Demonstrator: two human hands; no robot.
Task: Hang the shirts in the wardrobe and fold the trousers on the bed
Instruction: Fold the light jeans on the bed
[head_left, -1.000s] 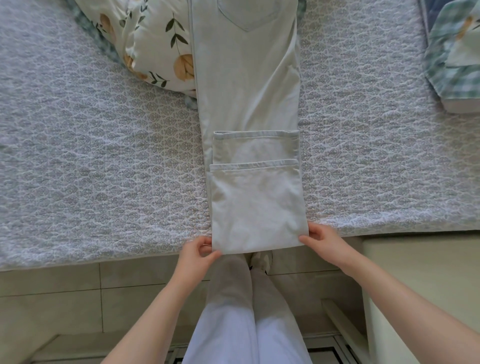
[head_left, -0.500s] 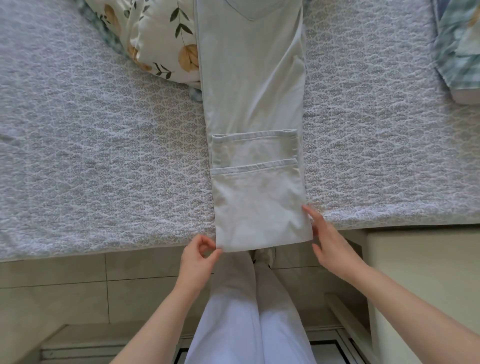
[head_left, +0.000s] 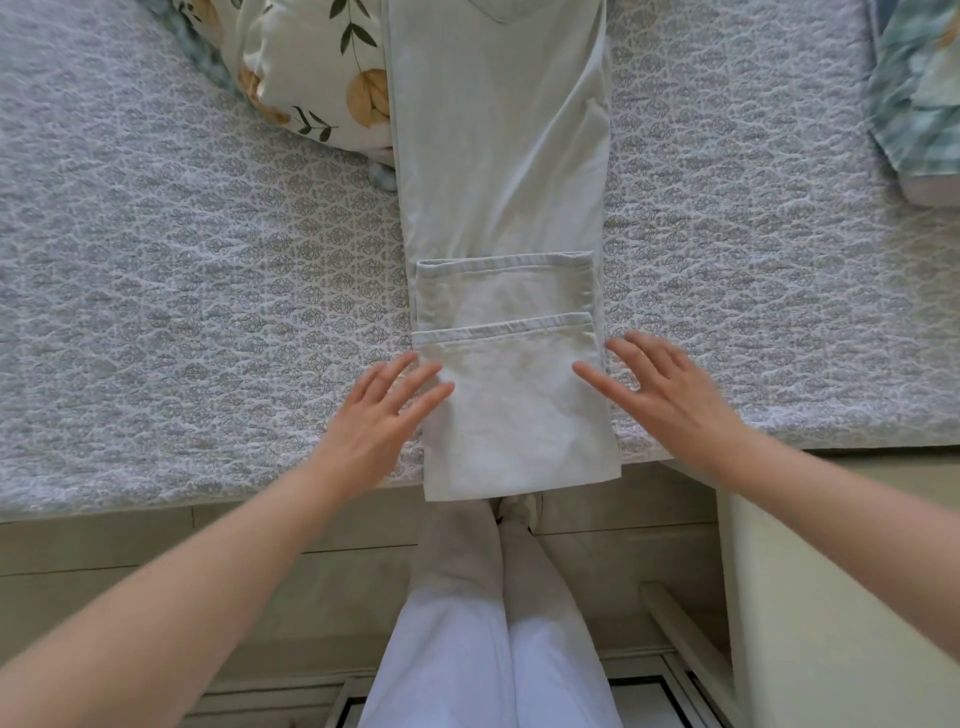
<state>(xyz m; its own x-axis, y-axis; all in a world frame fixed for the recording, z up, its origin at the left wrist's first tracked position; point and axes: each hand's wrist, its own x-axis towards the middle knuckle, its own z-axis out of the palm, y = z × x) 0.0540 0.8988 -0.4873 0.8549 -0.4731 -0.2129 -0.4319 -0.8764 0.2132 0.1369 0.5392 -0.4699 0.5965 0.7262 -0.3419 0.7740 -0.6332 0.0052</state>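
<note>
Two hem edges lie doubled back on the trousers, which stretch lengthwise across the bed. The waist end is far from the person, with its left edge over a flowered pillow, and the near fold sticks out a little past the edge of the bed. The left hand is at the left border of the folded part and the right hand at the right border, both with fingers straight and spread, gripping nothing. Both are blurred, so I cannot say surely if the fingertips press the cloth or only hover just above it. The fabric seems a light cotton: soft, limp, not slippery on the textured bedcover, and able to keep a crease. I judge the next fold wants a hold at the two near corners of the doubled part, thumb above and fingers beneath, so that the layers lift together and the hems do not slide apart.
</note>
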